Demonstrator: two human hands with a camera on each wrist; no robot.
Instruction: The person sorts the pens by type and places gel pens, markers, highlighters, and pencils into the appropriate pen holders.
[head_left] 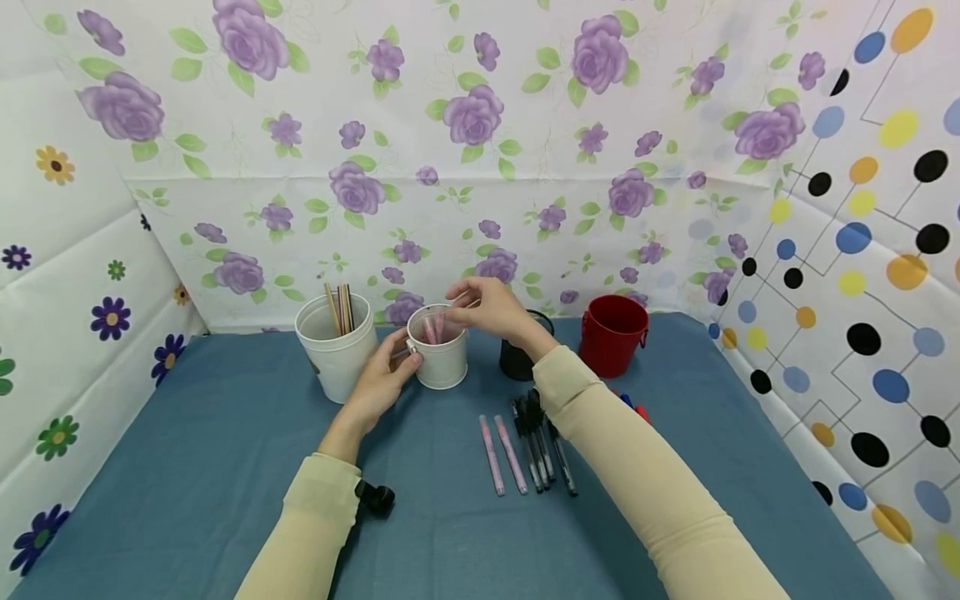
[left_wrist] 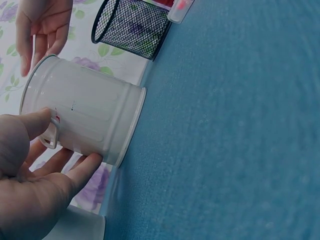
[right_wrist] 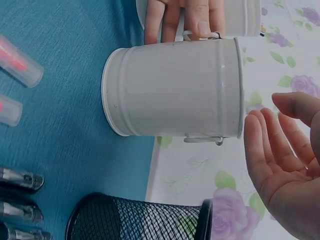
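Observation:
My left hand (head_left: 384, 375) holds the small white metal bucket (head_left: 442, 367) by its side, the thumb beside the little ear handle (left_wrist: 52, 135) and the fingers against the wall. Pink pens (head_left: 433, 330) stand inside this bucket, their lower parts hidden. Above its rim is my right hand (head_left: 491, 310); in the right wrist view its fingers (right_wrist: 280, 145) are loosely bent with nothing between them. Two pink pens (head_left: 491, 454) lie side by side on the blue cloth. Several black pens (head_left: 536, 450) with clear barrels lie to their right.
Left of the small bucket stands a larger white bucket (head_left: 333, 358) holding several pencils (head_left: 343, 310). A black mesh cup (right_wrist: 150, 220) and a red bucket (head_left: 613, 342) stand to the right. Red and blue pens (head_left: 642, 412) are partly hidden by my right forearm. Patterned cloth walls (head_left: 420, 242) enclose the table.

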